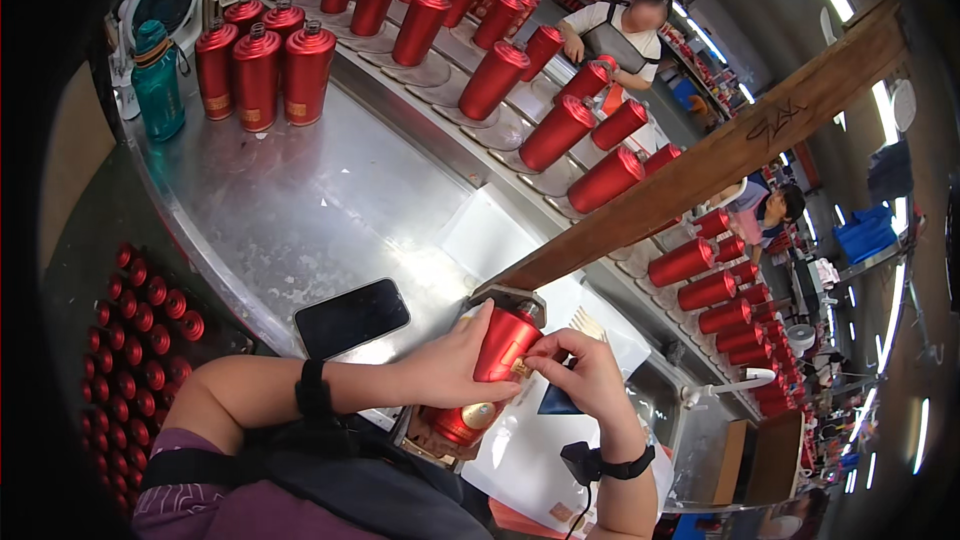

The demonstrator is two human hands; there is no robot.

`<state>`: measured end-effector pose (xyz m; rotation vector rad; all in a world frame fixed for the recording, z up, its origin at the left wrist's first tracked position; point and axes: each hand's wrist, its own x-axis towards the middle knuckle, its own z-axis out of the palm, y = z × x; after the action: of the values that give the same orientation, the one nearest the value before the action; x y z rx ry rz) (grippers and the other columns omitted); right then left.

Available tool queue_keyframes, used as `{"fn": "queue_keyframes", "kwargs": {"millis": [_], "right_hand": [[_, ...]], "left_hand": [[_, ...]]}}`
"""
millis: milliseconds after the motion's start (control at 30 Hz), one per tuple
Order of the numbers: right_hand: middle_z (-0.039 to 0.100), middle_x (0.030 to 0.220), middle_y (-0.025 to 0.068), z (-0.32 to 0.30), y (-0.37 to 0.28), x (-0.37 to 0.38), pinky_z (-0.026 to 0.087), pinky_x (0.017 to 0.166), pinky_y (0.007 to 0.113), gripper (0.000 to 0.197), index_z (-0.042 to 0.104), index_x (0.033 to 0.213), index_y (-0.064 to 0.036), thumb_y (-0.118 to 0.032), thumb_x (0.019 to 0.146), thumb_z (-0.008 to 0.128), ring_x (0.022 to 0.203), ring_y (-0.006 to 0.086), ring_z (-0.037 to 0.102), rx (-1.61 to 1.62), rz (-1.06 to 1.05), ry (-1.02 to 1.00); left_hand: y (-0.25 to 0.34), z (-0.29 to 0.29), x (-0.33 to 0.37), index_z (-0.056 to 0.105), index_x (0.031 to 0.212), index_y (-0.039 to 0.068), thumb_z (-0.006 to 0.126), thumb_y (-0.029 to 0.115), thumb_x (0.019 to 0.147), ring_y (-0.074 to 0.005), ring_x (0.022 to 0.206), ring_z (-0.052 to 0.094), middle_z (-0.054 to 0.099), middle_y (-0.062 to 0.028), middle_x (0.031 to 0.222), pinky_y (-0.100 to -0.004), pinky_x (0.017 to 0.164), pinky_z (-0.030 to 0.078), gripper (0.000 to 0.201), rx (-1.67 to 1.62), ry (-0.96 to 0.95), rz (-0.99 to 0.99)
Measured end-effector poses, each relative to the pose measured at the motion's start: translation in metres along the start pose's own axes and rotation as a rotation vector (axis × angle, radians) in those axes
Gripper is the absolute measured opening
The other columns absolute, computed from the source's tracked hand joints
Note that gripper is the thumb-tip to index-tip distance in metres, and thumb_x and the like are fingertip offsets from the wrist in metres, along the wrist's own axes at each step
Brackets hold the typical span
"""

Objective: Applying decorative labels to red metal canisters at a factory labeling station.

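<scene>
A glossy red bottle (503, 342) lies tilted in a wooden cradle (421, 432) at the table's near edge, its neck pointing away from me. My left hand (450, 360) is wrapped over the bottle's left side and holds it. Thumb and fingertips of my right hand (590, 378) are pinched together against a small gold patch on the bottle's right side. Whatever lies between those fingertips is too small to make out. Lower on the bottle a round gold emblem (479, 414) shows. Just left of my left hand rests a black phone (352, 318).
A conveyor (430, 90) carrying several red bottles runs behind the metal table (290, 210). A wooden beam (690, 155) slants up from the cradle. Grouped bottles (257, 80) and a teal flask (157, 85) stand at the far left. Co-workers (625, 30) are across the conveyor.
</scene>
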<state>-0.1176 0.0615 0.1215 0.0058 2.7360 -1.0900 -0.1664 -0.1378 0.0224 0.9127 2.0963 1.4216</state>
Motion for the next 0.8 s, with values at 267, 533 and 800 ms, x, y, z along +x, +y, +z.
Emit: {"fn": "queue_keyframes", "kwargs": {"millis": [267, 533, 800], "right_hand": [[0.068, 0.079, 0.0052, 0.005, -0.001, 0.0, 0.048, 0.066, 0.026, 0.015, 0.07, 0.091, 0.0001, -0.011, 0.083, 0.075, 0.069, 0.0112, 0.059, 0.037, -0.01, 0.042], [0.067, 0.079, 0.0048, 0.007, 0.0, 0.002, 0.048, 0.065, 0.026, 0.013, 0.071, 0.089, -0.0006, -0.01, 0.081, 0.076, 0.069, 0.0105, 0.058, 0.067, -0.024, 0.079], [0.066, 0.077, 0.0038, 0.01, -0.005, 0.002, 0.047, 0.065, 0.025, 0.013, 0.071, 0.089, -0.0007, -0.01, 0.081, 0.076, 0.068, 0.0102, 0.056, 0.088, -0.028, 0.109]], "left_hand": [[0.004, -0.003, -0.003, 0.003, 0.145, -0.017, 0.07, 0.056, 0.08, -0.0443, 0.132, 0.04, 0.034, -0.0385, 0.139, -0.0413, 0.109, 0.036, 0.119, -0.031, -0.02, -0.031], [-0.006, 0.001, -0.002, 0.004, 0.146, -0.015, 0.066, 0.058, 0.081, -0.0469, 0.125, 0.047, 0.036, -0.0385, 0.137, -0.0424, 0.103, 0.043, 0.116, -0.016, 0.031, 0.033], [-0.004, 0.0, -0.004, 0.001, 0.146, -0.016, 0.066, 0.059, 0.082, -0.0468, 0.127, 0.046, 0.035, -0.04, 0.138, -0.0412, 0.104, 0.042, 0.118, -0.018, 0.015, 0.038]]}}
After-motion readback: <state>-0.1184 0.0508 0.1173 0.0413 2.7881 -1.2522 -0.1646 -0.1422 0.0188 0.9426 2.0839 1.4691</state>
